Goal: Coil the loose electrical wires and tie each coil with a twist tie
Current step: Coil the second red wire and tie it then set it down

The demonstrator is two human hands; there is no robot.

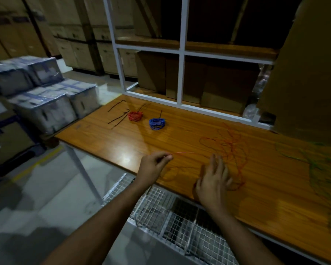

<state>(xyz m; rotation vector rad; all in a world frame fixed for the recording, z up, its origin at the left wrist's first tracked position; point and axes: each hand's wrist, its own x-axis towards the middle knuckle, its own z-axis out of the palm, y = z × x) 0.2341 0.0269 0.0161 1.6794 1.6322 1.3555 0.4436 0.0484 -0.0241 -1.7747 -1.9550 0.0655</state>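
A loose orange wire lies tangled on the wooden table. My left hand pinches one end of it above the table's near edge. My right hand hovers open, fingers spread, over the near part of the tangle. A red coil and a blue coil sit farther back, each with a dark tie sticking out. Several dark twist ties lie left of the red coil. A loose green wire sprawls at the right.
A white shelf frame with cardboard boxes stands behind the table. A big cardboard box rises at the right. Wrapped boxes are stacked on the left. A wire mesh basket sits below the table's near edge.
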